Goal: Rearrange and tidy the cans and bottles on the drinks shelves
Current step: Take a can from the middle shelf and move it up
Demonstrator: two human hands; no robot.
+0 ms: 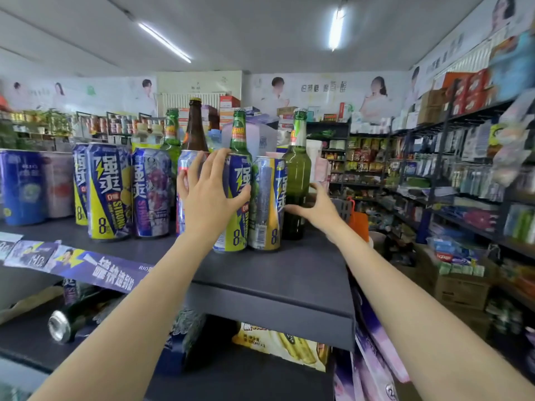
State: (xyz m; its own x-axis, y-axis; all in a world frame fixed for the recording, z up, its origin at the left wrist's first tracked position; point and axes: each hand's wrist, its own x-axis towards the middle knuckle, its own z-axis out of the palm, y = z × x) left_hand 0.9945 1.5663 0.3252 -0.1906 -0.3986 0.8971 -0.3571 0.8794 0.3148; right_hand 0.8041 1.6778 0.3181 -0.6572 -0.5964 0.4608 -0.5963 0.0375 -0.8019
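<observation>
While the person stands at the dark top shelf (289,273), their left hand (207,195) is curled round a blue and yellow can (236,204) near the front edge. Just to its right stands a silver can (267,204), touching it. The right hand (317,208) is spread wide and holds nothing, with its fingertips near the bottom of a green bottle (296,180) that stands upright. More cans (108,192) stand in a row to the left. One can (68,321) lies on its side on the shelf below.
</observation>
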